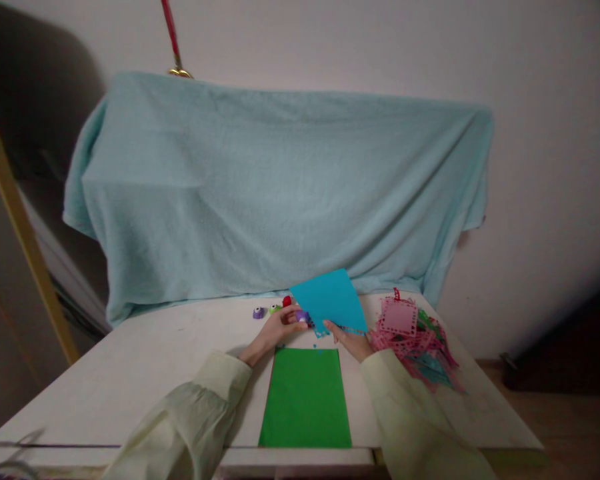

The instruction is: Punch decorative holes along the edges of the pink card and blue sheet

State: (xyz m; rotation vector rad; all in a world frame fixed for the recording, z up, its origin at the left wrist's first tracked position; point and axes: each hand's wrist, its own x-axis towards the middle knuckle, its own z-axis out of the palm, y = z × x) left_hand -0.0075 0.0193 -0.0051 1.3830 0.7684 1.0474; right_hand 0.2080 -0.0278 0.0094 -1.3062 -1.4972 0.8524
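My left hand (279, 328) is closed around a small purple paper punch (303, 316) at the left edge of a blue paper sheet (329, 299). My right hand (353, 343) pinches the sheet's lower edge and holds it tilted up off the table. That lower edge shows a row of punched holes. A green paper sheet (305, 398) lies flat on the white table (145, 360) just below both hands. Tiny blue scraps lie at its top edge.
More small punches, purple (259, 313), green (275, 309) and red (287, 301), sit behind my left hand. A heap of pink and green punched paper scraps (414, 340) lies to the right. A light blue towel (275, 187) drapes something behind the table.
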